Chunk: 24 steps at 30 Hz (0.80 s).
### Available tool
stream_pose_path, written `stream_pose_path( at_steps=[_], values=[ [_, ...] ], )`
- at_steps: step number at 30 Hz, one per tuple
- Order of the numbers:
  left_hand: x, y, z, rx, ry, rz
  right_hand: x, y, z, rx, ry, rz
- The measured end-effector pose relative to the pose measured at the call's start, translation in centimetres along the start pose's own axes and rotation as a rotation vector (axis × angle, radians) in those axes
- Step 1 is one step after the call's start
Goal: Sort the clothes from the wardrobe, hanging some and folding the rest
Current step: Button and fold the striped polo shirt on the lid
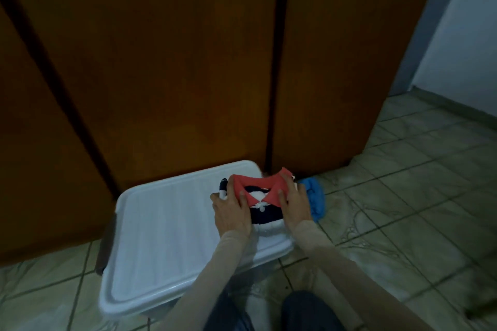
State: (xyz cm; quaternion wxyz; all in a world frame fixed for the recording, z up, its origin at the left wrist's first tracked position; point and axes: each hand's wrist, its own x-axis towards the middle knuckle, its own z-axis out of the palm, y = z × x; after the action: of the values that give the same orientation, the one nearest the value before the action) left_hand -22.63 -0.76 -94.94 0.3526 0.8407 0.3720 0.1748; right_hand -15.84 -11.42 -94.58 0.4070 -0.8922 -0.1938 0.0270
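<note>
A small folded garment (pixel 265 212), navy and white with a red collar, lies on the right end of a white plastic box lid (pixel 166 226). My left hand (pixel 231 213) rests on its left side, fingers spread up onto the red collar. On its right side lies my right hand (pixel 294 203), fingers reaching over the collar's far corner. Both hands press the folded cloth flat from either side.
Closed brown wardrobe doors (pixel 174 67) rise right behind the lid. A blue bundle of cloth (pixel 314 196) lies on the tiled floor (pixel 403 196) just right of the garment. My knees in dark trousers (pixel 304 312) are at the bottom edge.
</note>
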Motion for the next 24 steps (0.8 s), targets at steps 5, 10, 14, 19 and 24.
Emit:
stream_pose_path(
  at_steps=[5, 10, 14, 19, 24],
  values=[
    [-2.2, 7.4, 2.5, -0.059, -0.064, 0.168, -0.9, 1.6, -8.4, 0.050, 0.175, 0.039],
    [-5.6, 15.0, 5.3, -0.164, -0.179, 0.339, -2.4, 3.7, -18.2, 0.047, 0.312, 0.129],
    [-8.4, 21.5, 7.3, -0.317, -0.302, 0.556, -3.6, 5.6, -26.4, -0.005, 0.448, 0.142],
    [-13.4, 29.9, 9.9, -0.375, -0.389, 0.768, -6.2, 8.7, -35.6, -0.105, 0.628, 0.219],
    [-18.4, 36.0, 13.1, -0.414, -0.504, 0.846, -9.6, 11.7, -42.6, -0.166, 0.759, 0.290]
  ],
)
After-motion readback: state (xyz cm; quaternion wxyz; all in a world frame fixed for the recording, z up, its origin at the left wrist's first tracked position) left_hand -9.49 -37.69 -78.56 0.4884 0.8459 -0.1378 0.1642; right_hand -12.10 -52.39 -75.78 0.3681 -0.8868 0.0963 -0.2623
